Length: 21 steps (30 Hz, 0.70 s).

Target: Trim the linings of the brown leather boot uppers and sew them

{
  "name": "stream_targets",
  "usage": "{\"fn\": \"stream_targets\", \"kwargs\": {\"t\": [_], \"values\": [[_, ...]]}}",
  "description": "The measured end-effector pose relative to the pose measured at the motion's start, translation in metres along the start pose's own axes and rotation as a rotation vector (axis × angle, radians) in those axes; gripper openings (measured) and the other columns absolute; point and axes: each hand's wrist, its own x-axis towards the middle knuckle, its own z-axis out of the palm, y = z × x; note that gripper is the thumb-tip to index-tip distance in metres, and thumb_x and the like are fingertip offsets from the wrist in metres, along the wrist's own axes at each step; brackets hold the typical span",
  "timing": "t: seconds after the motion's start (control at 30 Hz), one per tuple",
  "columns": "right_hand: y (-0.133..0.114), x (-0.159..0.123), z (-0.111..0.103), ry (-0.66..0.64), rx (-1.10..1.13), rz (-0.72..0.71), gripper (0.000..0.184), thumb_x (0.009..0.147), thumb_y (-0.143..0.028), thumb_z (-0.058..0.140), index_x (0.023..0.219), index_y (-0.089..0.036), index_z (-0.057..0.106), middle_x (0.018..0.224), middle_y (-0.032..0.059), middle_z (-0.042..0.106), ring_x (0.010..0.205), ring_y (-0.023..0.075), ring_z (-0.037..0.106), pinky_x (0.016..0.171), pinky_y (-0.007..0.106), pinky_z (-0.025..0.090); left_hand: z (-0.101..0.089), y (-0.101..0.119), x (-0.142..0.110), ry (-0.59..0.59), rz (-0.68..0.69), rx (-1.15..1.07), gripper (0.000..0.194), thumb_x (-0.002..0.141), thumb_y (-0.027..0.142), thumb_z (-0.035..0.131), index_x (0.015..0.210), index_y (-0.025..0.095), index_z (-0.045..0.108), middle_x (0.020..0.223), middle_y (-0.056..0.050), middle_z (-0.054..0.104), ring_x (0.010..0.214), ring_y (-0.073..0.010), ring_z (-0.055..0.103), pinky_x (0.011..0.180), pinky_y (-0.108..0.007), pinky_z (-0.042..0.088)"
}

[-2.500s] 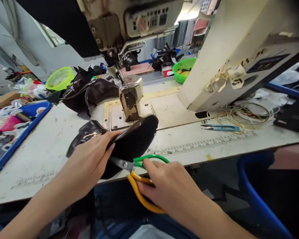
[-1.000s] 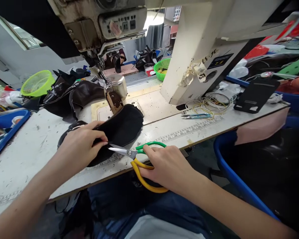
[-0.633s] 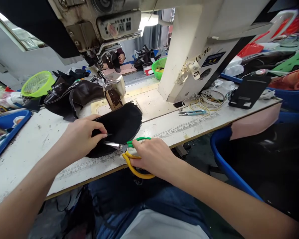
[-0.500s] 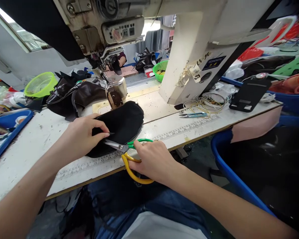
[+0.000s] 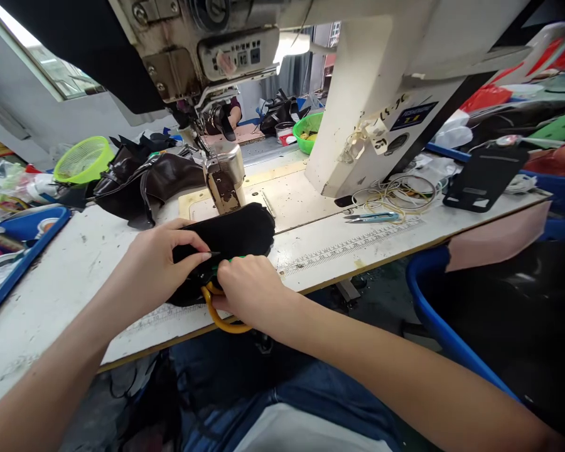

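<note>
My left hand (image 5: 172,256) pinches a raised bit of a black shoe piece (image 5: 242,231) between thumb and fingertips. The piece lies by the sewing machine's post (image 5: 225,179), its rounded end towards the right. Closed round a pair of scissors (image 5: 226,324) with one yellow and one green handle, my right hand (image 5: 249,285) is close beside the left fingertips. The scissor blades are mostly hidden by the left hand and the dark material, so I cannot tell whether they are apart.
Dark leather shoe uppers (image 5: 169,179) lie left of the post, near a lime-green basket (image 5: 85,160). On the right are thread snips (image 5: 374,217), loose cord (image 5: 395,198) and a black phone-like object (image 5: 484,179). A blue tub (image 5: 424,295) stands beyond the table edge.
My right hand and the scissors have moved left towards my left fingertips, and the blades have gone out of sight. My left hand keeps its pinch. The view has shifted slightly.
</note>
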Motion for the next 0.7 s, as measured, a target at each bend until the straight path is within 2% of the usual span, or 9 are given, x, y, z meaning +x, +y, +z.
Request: {"fn": "stream_targets", "kwargs": {"t": [0.1, 0.17, 0.23, 0.27, 0.37, 0.43, 0.5, 0.6, 0.7], "values": [[0.002, 0.012, 0.007, -0.009, 0.021, -0.012, 0.029, 0.092, -0.045, 0.067, 0.091, -0.016, 0.068, 0.085, 0.0101, 0.074, 0.074, 0.0221, 0.072, 0.054, 0.025, 0.041, 0.008, -0.008, -0.025, 0.098, 0.1, 0.116, 0.033, 0.089, 0.046, 0.048, 0.084, 0.025, 0.073, 0.145, -0.005, 0.052, 0.116, -0.034, 0.061, 0.091, -0.048, 0.053], [0.014, 0.016, 0.012, -0.014, 0.03, -0.024, 0.03, 0.092, -0.044, 0.066, 0.095, -0.015, 0.068, 0.085, 0.0106, 0.074, 0.073, 0.0229, 0.072, 0.052, 0.025, 0.037, 0.018, -0.015, -0.047, 0.16, 0.175, 0.241, 0.037, 0.094, 0.04, 0.041, 0.085, 0.022, 0.071, 0.162, -0.005, 0.032, 0.142, -0.045, 0.038, 0.109, -0.065, 0.04], [0.032, 0.016, 0.012, -0.034, 0.037, -0.059, 0.03, 0.092, -0.046, 0.066, 0.093, -0.016, 0.069, 0.081, 0.0087, 0.074, 0.071, 0.0226, 0.07, 0.05, 0.026, 0.033, 0.033, -0.022, -0.065, 0.184, 0.18, 0.335, 0.037, 0.096, 0.035, 0.039, 0.084, 0.019, 0.07, 0.168, -0.005, 0.016, 0.148, -0.0511, 0.025, 0.112, -0.074, 0.032], [0.043, 0.014, 0.01, -0.047, 0.037, -0.079, 0.029, 0.091, -0.046, 0.067, 0.09, -0.017, 0.069, 0.078, 0.0075, 0.073, 0.068, 0.0221, 0.069, 0.049, 0.027, 0.031, 0.041, -0.025, -0.071, 0.186, 0.16, 0.356, 0.035, 0.096, 0.033, 0.041, 0.082, 0.017, 0.069, 0.169, -0.006, 0.013, 0.146, -0.0523, 0.027, 0.111, -0.074, 0.034], [0.075, 0.007, 0.002, -0.071, 0.009, -0.096, 0.024, 0.087, -0.042, 0.069, 0.084, -0.018, 0.069, 0.071, 0.0066, 0.071, 0.062, 0.0213, 0.065, 0.048, 0.028, 0.025, 0.066, -0.032, -0.073, 0.242, 0.092, 0.388, 0.032, 0.096, 0.029, 0.048, 0.076, 0.014, 0.068, 0.164, -0.014, 0.026, 0.141, -0.0479, 0.039, 0.108, -0.061, 0.047], [0.091, 0.001, -0.001, -0.053, -0.06, -0.092, 0.022, 0.085, -0.039, 0.069, 0.087, -0.017, 0.068, 0.066, 0.0059, 0.068, 0.058, 0.021, 0.062, 0.049, 0.029, 0.021, 0.078, -0.035, -0.065, 0.309, 0.065, 0.415, 0.03, 0.096, 0.024, 0.051, 0.072, 0.014, 0.066, 0.157, -0.017, 0.037, 0.142, -0.0433, 0.04, 0.11, -0.056, 0.047], [0.1, -0.006, -0.001, -0.02, -0.148, -0.122, 0.02, 0.085, -0.037, 0.067, 0.086, -0.017, 0.066, 0.064, 0.0036, 0.066, 0.053, 0.0187, 0.058, 0.05, 0.03, 0.018, 0.086, -0.036, -0.055, 0.34, 0.073, 0.419, 0.024, 0.096, 0.019, 0.051, 0.08, 0.012, 0.068, 0.155, -0.019, 0.036, 0.146, -0.0414, 0.033, 0.115, -0.054, 0.043], [0.104, -0.012, 0.0, 0.054, -0.225, -0.206, 0.022, 0.087, -0.04, 0.063, 0.083, -0.018, 0.062, 0.066, 0.0008, 0.065, 0.049, 0.0147, 0.051, 0.05, 0.029, 0.016, 0.089, -0.035, -0.045, 0.31, 0.122, 0.394, 0.022, 0.096, 0.013, 0.047, 0.104, 0.01, 0.068, 0.156, -0.021, 0.028, 0.152, -0.0399, 0.022, 0.121, -0.053, 0.034], [0.102, -0.011, -0.001, 0.139, -0.281, -0.261, 0.028, 0.091, -0.045, 0.058, 0.082, -0.018, 0.06, 0.067, 0.0007, 0.063, 0.049, 0.0142, 0.05, 0.049, 0.029, 0.014, 0.086, -0.034, -0.043, 0.268, 0.147, 0.42, 0.026, 0.097, 0.013, 0.044, 0.107, 0.012, 0.069, 0.156, -0.019, 0.03, 0.15, -0.0398, 0.026, 0.117, -0.057, 0.039]]}}
